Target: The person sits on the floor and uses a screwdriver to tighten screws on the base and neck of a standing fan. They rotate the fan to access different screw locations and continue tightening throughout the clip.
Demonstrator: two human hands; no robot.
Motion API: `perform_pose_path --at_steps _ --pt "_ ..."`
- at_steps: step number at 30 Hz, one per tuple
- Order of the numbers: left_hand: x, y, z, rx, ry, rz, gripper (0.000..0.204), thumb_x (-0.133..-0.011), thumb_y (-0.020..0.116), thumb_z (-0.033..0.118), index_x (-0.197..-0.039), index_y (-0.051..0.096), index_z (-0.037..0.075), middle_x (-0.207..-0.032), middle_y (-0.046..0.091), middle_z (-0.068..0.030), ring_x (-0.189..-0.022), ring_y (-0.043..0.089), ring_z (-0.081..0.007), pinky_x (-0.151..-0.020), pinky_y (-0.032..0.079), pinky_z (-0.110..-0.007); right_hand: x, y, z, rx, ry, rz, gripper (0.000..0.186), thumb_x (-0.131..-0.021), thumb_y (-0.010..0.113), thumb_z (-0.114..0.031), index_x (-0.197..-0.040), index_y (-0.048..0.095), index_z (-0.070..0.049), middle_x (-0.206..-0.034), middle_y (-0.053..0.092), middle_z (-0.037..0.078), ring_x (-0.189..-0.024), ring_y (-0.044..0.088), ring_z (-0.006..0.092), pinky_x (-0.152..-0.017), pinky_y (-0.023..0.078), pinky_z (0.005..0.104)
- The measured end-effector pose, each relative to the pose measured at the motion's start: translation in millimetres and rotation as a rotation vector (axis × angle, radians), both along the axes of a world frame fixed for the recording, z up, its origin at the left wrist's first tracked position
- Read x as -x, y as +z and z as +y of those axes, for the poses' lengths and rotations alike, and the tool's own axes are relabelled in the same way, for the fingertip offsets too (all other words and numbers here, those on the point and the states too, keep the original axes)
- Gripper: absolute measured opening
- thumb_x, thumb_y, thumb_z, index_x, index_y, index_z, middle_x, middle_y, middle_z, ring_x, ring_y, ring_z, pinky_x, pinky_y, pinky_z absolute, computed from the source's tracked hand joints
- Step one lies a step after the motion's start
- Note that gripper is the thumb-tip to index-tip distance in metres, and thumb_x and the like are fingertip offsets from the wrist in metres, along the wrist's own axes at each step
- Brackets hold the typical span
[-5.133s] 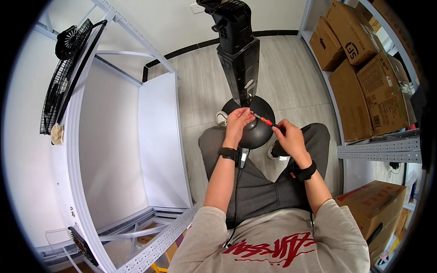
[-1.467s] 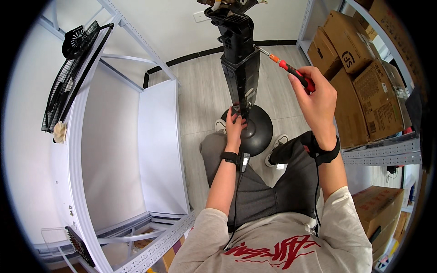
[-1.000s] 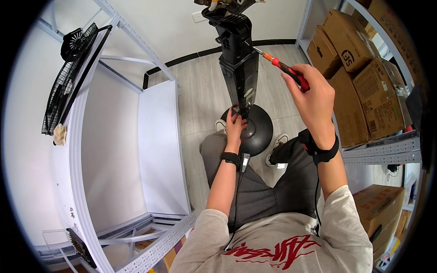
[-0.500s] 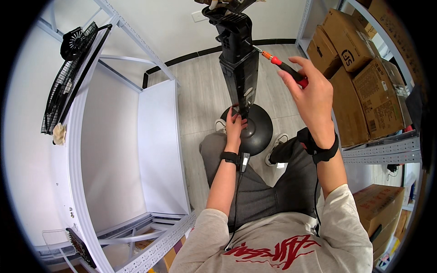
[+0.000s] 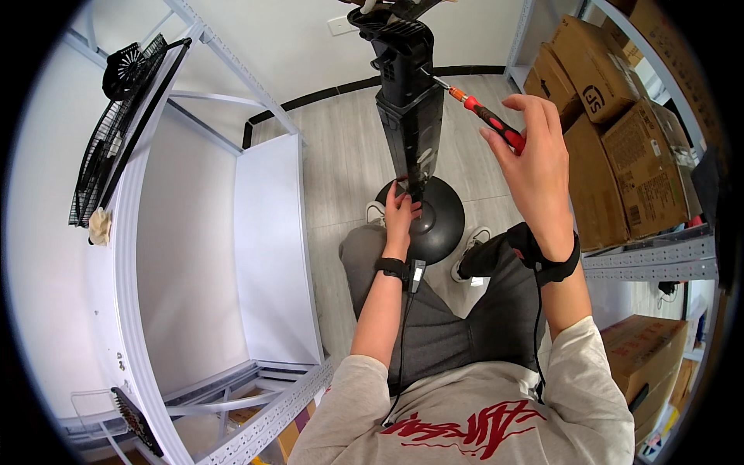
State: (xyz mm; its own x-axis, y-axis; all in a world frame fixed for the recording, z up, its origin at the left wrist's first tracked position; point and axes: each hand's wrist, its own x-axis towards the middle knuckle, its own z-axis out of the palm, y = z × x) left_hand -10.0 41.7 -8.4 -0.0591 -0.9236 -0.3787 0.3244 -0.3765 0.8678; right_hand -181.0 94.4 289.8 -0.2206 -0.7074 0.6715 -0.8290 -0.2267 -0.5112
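A tall black plastic column (image 5: 399, 108), like part of a standing fan, rises from a round black base (image 5: 438, 240). My right hand (image 5: 535, 174) holds a red-and-black screwdriver (image 5: 496, 122) by the back of its handle, index finger lifted, with the metal tip against the right side of the column's upper housing. My left hand (image 5: 399, 221) grips the column low down, just above the base, its fingertips partly around it. Dark parts and a light piece sit at the column's top, cut off by the frame's edge.
At left stands a white metal rack (image 5: 120, 310) with black fan grilles (image 5: 112, 147) on it. At right, shelves hold several cardboard boxes (image 5: 643, 178). My legs (image 5: 434, 325) are around the base, and a white wall (image 5: 287, 43) is behind.
Since five seconds ago the screwdriver and my right hand have moved up from the base to the upper housing. Over the last second my right fingers have shifted slightly on the handle.
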Motion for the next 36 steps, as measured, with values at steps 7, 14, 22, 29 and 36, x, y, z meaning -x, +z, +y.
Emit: perform_pose_path --at_steps 7,14,22,29,36 --pt "-1 -2 -1 0.013 -0.009 0.001 0.061 -0.103 0.048 0.008 -0.158 0.022 0.013 -0.14 0.048 -0.0194 -0.096 0.066 -0.0221 -0.08 0.058 -0.034 6 -7 -2 -0.047 -0.001 0.046 0.028 -0.085 0.077 -0.013 -0.107 0.064 -0.002 -0.112 0.059 0.011 -0.075 0.067 0.0246 -0.062 0.053 0.0348" --pt "1 -2 -1 -0.009 0.043 0.023 0.057 -0.101 0.049 0.007 -0.155 0.03 0.015 -0.128 0.055 -0.0123 -0.089 0.066 -0.0165 -0.075 0.058 -0.03 3 4 3 -0.014 0.072 -0.004 0.02 -0.087 0.076 -0.01 -0.103 0.066 -0.002 -0.107 0.062 0.011 -0.072 0.066 0.0222 -0.063 0.053 0.032" --pt "-8 -5 -3 0.121 0.081 -0.091 0.056 -0.103 0.052 0.018 -0.155 0.031 0.012 -0.132 0.054 -0.0132 -0.105 0.061 -0.0191 -0.09 0.053 -0.035 11 -9 -6 0.059 0.06 -0.026 0.018 -0.089 0.073 -0.01 -0.103 0.066 -0.002 -0.107 0.062 0.011 -0.07 0.065 0.0213 -0.063 0.052 0.0323" --pt "-17 160 -36 0.836 0.16 -0.067 0.073 -0.099 0.06 0.038 -0.154 0.028 0.002 -0.152 0.04 -0.0191 -0.141 0.039 -0.0267 -0.113 0.034 -0.041 16 -10 0 0.013 0.1 -0.038 0.026 -0.088 0.07 -0.004 -0.111 0.059 -0.002 -0.109 0.061 0.012 -0.075 0.065 0.0269 -0.064 0.052 0.0372" --pt "-6 261 -78 0.769 -0.16 -0.494 0.064 -0.075 0.087 0.029 -0.123 0.059 -0.002 -0.113 0.068 -0.0103 -0.101 0.064 -0.018 -0.091 0.049 -0.031 15 -18 -1 -0.04 0.111 0.006 0.025 -0.089 0.071 -0.007 -0.11 0.059 -0.002 -0.109 0.061 0.013 -0.076 0.066 0.0315 -0.066 0.053 0.04"
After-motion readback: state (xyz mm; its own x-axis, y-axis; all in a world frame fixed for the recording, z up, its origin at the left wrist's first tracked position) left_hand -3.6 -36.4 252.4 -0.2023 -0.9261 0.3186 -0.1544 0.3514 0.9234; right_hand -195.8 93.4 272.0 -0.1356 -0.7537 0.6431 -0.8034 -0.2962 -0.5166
